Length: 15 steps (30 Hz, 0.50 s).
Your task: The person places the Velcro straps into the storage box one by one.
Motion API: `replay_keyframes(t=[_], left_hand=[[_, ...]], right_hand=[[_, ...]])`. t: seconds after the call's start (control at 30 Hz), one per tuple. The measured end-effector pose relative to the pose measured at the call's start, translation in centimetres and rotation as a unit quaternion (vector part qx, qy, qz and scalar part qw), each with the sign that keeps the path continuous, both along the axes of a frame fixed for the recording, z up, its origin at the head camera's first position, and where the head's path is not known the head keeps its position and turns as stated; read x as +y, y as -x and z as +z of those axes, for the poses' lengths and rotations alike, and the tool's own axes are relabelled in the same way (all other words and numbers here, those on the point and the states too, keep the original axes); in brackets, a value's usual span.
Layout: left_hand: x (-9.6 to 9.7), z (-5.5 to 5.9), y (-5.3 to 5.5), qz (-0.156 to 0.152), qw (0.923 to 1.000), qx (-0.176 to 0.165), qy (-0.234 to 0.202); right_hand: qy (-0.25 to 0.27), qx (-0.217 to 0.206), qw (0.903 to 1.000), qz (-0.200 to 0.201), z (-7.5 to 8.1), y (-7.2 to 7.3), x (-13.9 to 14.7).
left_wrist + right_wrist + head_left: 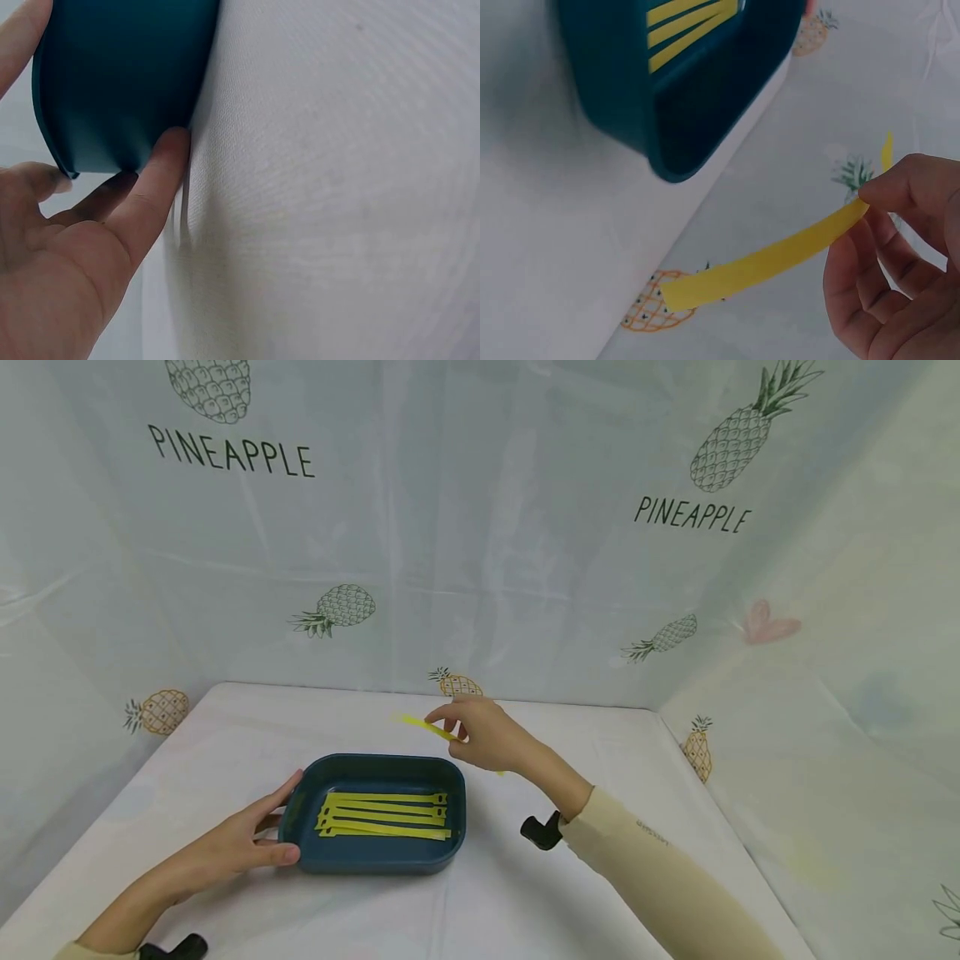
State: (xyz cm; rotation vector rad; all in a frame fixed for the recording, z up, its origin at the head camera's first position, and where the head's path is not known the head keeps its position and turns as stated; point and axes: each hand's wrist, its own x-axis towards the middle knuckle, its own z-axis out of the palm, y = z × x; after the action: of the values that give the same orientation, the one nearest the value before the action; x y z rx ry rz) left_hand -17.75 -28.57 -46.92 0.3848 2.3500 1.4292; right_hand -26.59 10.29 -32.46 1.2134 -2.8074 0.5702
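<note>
A dark teal rectangular bin (pixel 367 865) stands on the white table, with several flat yellow cable ties (pixel 386 817) lying lengthwise in it, slotted heads at their ends. Against the bin's left end rests my left hand (pixel 243 843), thumb at the front corner and fingers spread toward the back; in the left wrist view its fairly straight fingers touch the outer wall. Beyond the bin's back right corner, my right hand (pixel 487 735) pinches one yellow cable tie (pixel 765 262) between thumb and fingers, above the table. One end of that tie sticks out to the left; the fingers hide its middle.
White cloth covers the table (pixel 570 877). A pale curtain (pixel 480 527) printed with pineapples hangs behind and along the sides. Black wrist mounts (pixel 542 832) show at both sleeves.
</note>
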Motion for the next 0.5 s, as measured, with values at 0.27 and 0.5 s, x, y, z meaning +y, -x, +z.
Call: replay_keyframes(t=[0.27, 0.5], left_hand=[[0.2, 0.2, -0.2, 0.002, 1.0000, 0.003, 0.002], [0.2, 0.4, -0.1, 0.004, 0.9999, 0.010, 0.006]], right_hand=[[-0.003, -0.009, 0.9993, 0.036, -0.5, 0.0, -2.8], [-0.025, -0.030, 0.9983, 0.044, -1.9, -0.2, -4.6]])
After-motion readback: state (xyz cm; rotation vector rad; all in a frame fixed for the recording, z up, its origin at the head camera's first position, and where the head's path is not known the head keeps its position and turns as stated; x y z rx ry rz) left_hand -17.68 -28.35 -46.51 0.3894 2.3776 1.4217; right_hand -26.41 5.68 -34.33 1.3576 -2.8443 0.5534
